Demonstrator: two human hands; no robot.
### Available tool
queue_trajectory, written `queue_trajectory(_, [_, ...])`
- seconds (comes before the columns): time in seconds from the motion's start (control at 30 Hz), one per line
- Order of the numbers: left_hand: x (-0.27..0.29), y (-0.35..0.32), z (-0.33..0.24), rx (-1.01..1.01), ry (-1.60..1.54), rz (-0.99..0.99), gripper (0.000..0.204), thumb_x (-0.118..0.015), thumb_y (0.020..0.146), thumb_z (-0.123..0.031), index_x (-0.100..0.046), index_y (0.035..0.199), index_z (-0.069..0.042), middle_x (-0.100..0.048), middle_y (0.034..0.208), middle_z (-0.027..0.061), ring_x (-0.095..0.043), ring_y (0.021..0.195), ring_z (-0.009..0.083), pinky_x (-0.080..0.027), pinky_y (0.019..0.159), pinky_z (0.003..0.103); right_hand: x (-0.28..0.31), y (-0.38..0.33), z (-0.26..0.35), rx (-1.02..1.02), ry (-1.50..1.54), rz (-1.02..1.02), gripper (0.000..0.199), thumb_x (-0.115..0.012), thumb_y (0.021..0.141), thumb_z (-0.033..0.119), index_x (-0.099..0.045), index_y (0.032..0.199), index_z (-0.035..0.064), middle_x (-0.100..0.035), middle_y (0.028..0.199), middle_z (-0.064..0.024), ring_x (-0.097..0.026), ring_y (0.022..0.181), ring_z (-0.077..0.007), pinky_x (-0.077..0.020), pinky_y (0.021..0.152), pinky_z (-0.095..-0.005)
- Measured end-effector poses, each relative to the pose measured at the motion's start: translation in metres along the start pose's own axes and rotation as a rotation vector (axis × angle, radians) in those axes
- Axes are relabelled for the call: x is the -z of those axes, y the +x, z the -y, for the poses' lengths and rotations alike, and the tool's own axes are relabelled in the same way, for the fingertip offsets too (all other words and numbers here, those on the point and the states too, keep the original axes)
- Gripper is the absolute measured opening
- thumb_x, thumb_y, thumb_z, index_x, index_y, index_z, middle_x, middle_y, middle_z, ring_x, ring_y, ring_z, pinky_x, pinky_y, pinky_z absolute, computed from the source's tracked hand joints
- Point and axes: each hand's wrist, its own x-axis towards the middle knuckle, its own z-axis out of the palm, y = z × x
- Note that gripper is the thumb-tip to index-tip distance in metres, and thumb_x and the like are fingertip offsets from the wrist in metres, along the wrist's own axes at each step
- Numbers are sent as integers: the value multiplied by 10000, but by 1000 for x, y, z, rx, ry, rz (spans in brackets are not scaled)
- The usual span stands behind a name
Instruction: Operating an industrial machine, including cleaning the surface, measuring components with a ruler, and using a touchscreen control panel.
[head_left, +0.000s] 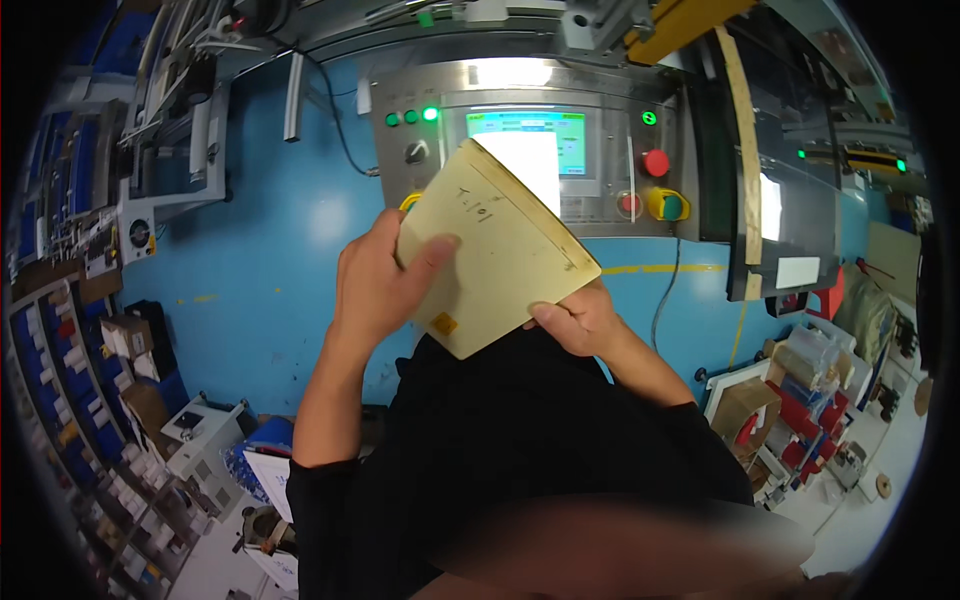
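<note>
A worn, pale yellow notebook [500, 250], or a booklet much like one, is held tilted in front of my body. Faint handwriting marks its cover, and a small orange label sits near its lower corner. My left hand [385, 275] grips the left edge, thumb lying across the cover and fingers hidden behind. At the lower right edge, my right hand [582, 318] pinches the notebook with its thumb on top; its other fingers are mostly underneath. Behind the notebook, a steel control panel [600, 222] carries a lit touchscreen [572, 150], partly covered by the notebook and by glare.
Red push button [655, 163] and yellow-ringed switch [668, 205] are on the panel's right. A dark machine housing [790, 210] stands farther right. Shelves with blue bins [60, 370] line the left. A cart with red parts [800, 430] is at lower right. The floor [240, 330] is blue.
</note>
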Motion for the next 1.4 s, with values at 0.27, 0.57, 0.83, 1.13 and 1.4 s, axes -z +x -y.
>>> queue_trajectory(0.27, [-26,1,49,63,-1899,791,532,-443,909,-584,-471,795,-65,-449,594,8,-436,491,120,-349,530,219,-20,29,-3,185,28,254,135,-679,839,98,-658,956,32,-678,850,-100,-650,743,-267,-508,655,-323])
queue_trajectory(0.57, [-23,2,56,-151,-1903,944,566,-395,903,-667,-456,776,-119,-493,605,-28,-447,479,57,-337,548,208,-13,25,-26,-122,-5,182,87,-602,908,79,-643,900,3,-680,805,-96,-656,723,-184,-507,670,-278])
queue_trajectory(0.83, [-17,9,47,-306,-1881,903,500,-412,941,-598,-464,776,-129,-504,625,-32,-469,517,55,-338,558,209,-18,25,-27,-128,33,171,66,-606,899,53,-638,902,-5,-686,826,-94,-658,729,-177,-510,679,-277])
queue_trajectory(1.13, [-21,25,34,-558,-1795,662,345,-434,999,-400,-460,767,-147,-418,679,-45,-429,581,72,-324,625,247,-14,20,-28,-182,29,127,71,-609,900,56,-636,912,-9,-682,795,-82,-648,712,-150,-504,671,-262])
queue_trajectory(1.4, [-23,32,32,-608,-1770,629,288,-467,996,-348,-482,785,-153,-426,695,-42,-440,612,78,-325,639,252,-14,12,-43,-256,61,59,75,-610,902,62,-639,915,-5,-675,787,-60,-622,704,-114,-488,668,-246])
